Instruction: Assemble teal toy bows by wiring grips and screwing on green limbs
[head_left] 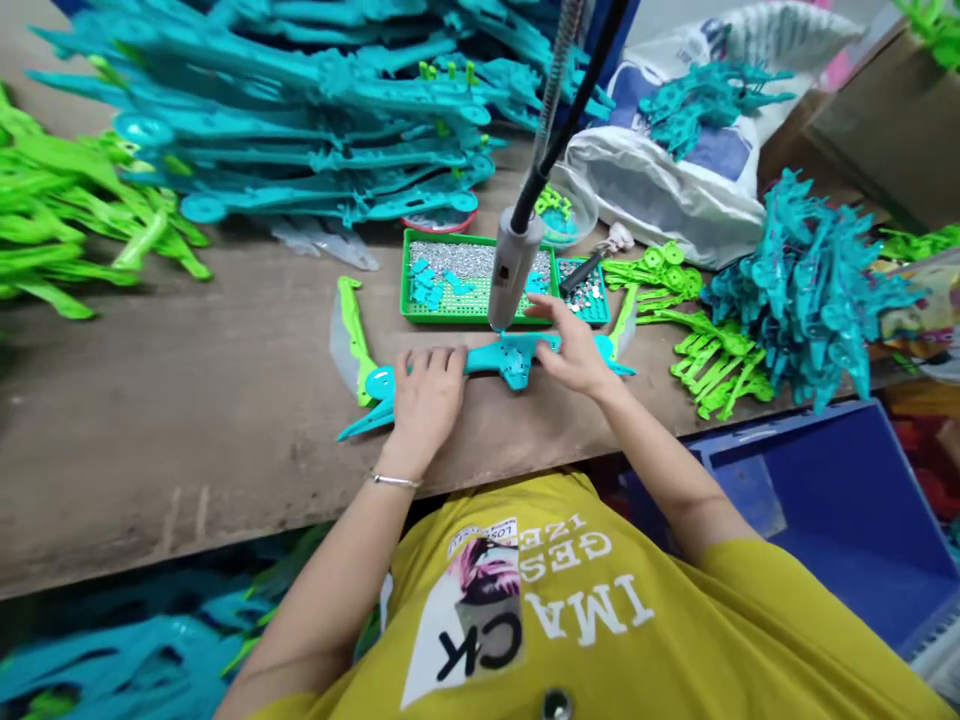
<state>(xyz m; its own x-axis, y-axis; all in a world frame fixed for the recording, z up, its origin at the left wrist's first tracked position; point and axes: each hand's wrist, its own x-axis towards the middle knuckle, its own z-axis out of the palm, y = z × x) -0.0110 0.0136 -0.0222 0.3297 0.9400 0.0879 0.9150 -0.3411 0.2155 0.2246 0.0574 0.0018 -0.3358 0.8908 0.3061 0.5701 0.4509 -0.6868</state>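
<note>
A long turquoise plastic toy part (516, 362) with a bracket-like middle lies across the worktable near its front edge. Green limbs with clear, blade-like pieces, such as the left limb (352, 335), stick out from its two ends. My left hand (429, 390) is closed over the toy part's left half, fingers bent across it. My right hand (574, 350) grips the right half near the middle, its index finger stretched towards the driver. A hanging electric screwdriver (516, 265) points straight down, its tip at the part's middle. Whether the tip touches is too small to tell.
Behind the part sits a green tray (409, 295) of small metal pieces and turquoise bits, beside a smaller tray (604, 310). Turquoise parts (315, 120) are stacked behind. Green parts (67, 210) lie left; turquoise bundles (814, 285) stand right. A blue bin (832, 500) is below right.
</note>
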